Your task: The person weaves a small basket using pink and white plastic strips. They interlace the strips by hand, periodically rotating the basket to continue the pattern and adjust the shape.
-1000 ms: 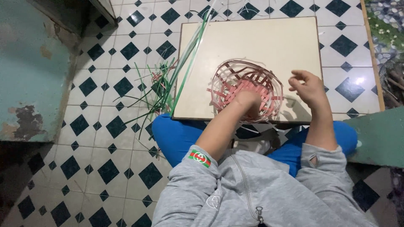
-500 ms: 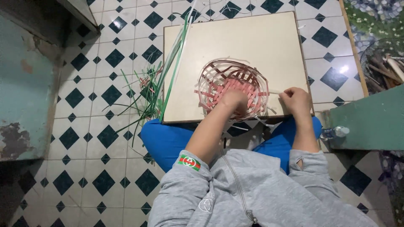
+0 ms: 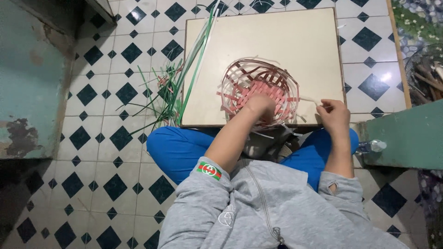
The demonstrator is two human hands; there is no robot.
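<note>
A half-woven basket point(image 3: 251, 83) of pink-red and white strips sits on a beige board point(image 3: 286, 41) laid on the floor in front of me. My left hand point(image 3: 259, 105) reaches into the basket at its near rim and grips the weave. My right hand point(image 3: 333, 115) is to the right of the basket, pinching a thin white strip point(image 3: 310, 100) that runs out from the basket's side. My legs in blue trousers are crossed under the board's near edge.
A bundle of loose green and white strips point(image 3: 184, 69) lies along the board's left edge and spills onto the black-and-white tiled floor. A green wall point(image 3: 32, 78) stands at the left, a green ledge point(image 3: 406, 133) at the right, with a wire basket point(image 3: 427, 74) of sticks behind it.
My right hand has dropped from above the basket's right rim down and to the right, drawing the white strip out sideways. My left hand stays in the basket.
</note>
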